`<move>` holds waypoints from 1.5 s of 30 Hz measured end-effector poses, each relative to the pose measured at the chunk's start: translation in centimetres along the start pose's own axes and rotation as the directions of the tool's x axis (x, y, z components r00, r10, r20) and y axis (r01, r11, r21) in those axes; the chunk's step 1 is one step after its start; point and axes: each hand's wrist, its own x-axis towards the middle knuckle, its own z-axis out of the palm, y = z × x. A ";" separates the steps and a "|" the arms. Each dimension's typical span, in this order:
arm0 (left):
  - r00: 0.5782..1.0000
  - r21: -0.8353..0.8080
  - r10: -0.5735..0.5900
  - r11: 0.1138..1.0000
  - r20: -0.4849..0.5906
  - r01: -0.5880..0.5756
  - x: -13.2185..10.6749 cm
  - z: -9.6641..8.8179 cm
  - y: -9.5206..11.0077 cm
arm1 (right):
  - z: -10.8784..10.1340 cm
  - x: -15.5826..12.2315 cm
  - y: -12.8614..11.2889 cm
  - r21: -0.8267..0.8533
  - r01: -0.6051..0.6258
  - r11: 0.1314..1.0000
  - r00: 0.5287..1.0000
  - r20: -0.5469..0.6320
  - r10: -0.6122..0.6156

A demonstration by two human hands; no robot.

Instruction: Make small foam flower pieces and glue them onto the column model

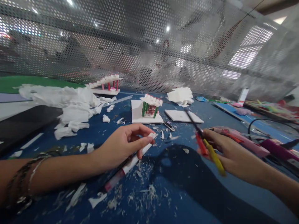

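Note:
My left hand (126, 144) is closed, pinching a small white piece (153, 136) between thumb and fingers above the blue table (163, 193). Under that hand lies a white pen-like stick with a pink end (123, 172). My right hand (224, 152) grips a yellow and red utility knife (207, 147); it is motion-blurred and its blade points up and away. A small model with green pillars and a white top (149, 107) stands on a white foam base (136, 113) beyond both hands.
White scraps and shavings litter the table. Crumpled white paper (70, 104) lies at left. A second model with red pillars (108, 84) sits at the back, a flat white sheet (182, 116) at centre right. Pink tools and cables (268, 146) lie right. A perforated metal screen (149, 46) closes the back.

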 end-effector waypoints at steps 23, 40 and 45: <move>0.992 -0.192 0.123 0.973 -0.016 -0.124 0.2 -1.0 0.5 | 2.6 1.8 -2.7 -0.069 0.255 0.965 0.966 0.061 -0.251; 0.997 -0.135 0.075 0.988 -0.016 -0.077 0.2 -1.2 0.6 | 2.6 1.6 -3.1 -0.083 0.322 0.943 0.946 -0.005 -0.324; 0.998 -0.133 0.060 0.989 -0.010 -0.061 0.3 -1.2 0.6 | 2.4 1.6 -3.3 -0.082 0.346 0.934 0.936 -0.042 -0.350</move>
